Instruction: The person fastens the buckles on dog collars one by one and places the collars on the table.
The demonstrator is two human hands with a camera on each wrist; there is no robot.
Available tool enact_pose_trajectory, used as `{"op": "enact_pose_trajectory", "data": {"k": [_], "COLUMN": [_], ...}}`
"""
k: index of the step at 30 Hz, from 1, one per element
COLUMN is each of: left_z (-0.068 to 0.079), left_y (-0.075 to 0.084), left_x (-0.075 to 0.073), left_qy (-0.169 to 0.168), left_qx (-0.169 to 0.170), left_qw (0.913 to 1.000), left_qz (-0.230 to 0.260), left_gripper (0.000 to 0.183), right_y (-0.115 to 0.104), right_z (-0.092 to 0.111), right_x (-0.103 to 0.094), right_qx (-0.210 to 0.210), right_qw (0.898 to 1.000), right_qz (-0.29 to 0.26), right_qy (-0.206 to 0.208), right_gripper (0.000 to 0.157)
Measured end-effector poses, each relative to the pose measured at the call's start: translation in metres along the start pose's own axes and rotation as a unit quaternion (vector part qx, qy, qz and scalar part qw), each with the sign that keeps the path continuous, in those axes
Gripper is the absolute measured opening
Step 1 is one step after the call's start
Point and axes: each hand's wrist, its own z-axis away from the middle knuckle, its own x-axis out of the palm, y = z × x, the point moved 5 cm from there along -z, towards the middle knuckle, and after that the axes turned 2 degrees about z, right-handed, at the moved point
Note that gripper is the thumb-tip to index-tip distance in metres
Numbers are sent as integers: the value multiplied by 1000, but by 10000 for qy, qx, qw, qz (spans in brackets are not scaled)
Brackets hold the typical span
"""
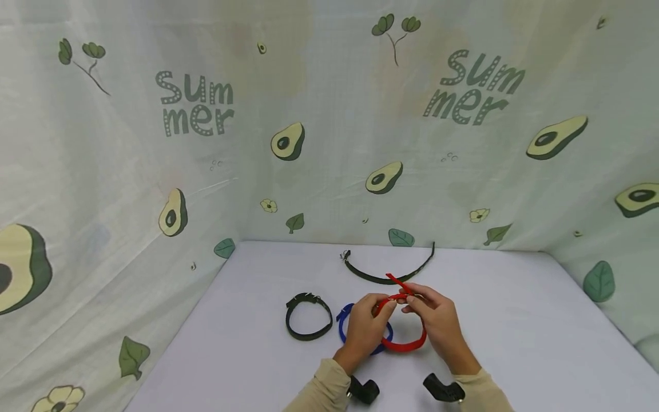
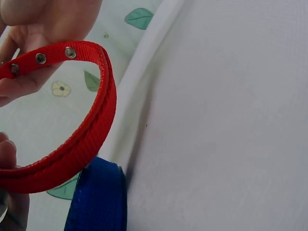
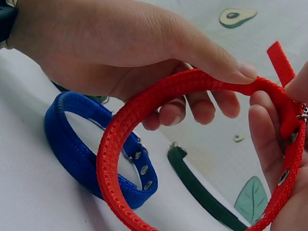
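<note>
A red collar (image 1: 407, 347), bent into a loop, is held up between both hands. My left hand (image 1: 364, 327) grips its left side, thumb along the band in the right wrist view. At the top, my right hand (image 1: 444, 325) pinches the collar close to its metal fitting, and the loose strap end (image 3: 280, 60) sticks up there. Metal eyelets (image 2: 70, 52) line part of the red band. Below and behind the left hand lies a blue collar (image 3: 72, 139), fastened in a ring and partly hidden in the head view.
Left of the blue collar a dark collar (image 1: 309, 336) lies closed in a ring. Farther back, a dark green collar (image 1: 368, 277) lies unfastened in a curve on the white table (image 1: 247, 320). Avocado-print cloth (image 1: 324, 189) hangs around the table. Black devices (image 1: 444, 389) sit at both wrists.
</note>
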Motion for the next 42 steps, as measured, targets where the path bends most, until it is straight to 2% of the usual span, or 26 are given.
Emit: {"op": "enact_pose_trajectory", "data": {"k": [7,13,18,24,28,35,39,42], "left_z": [9,19,18,15,18,23,22,20], "left_y": [-5,-12,-12,-7,-7,-11,-13,-13], "left_x": [-4,-6,-2,3,6,8,7,6], "left_qy": [-20,-150,-332,-147,-33,-138,-178,-251], "left_qx": [-197,-316,-246,9,-31,-213,-199,-99], "left_qw": [9991,9988,9982,9989,9988,9975,9973,9981], "left_qz": [383,348,443,449,483,657,688,557], "left_gripper": [23,25,27,29,26,30,31,33], "right_y": [4,4,6,9,15,23,22,22], "right_z": [1,9,10,8,9,15,16,16], "right_x": [11,25,23,17,14,8,9,8], "right_qx": [197,-121,-211,-151,-126,-29,-156,-208], "right_qw": [9997,9989,9993,9988,9984,9970,9969,9960], "right_qz": [-143,-452,-300,-57,44,330,531,630], "right_qy": [102,-2,85,455,545,699,553,599], "right_gripper": [23,37,37,22,24,30,31,29]}}
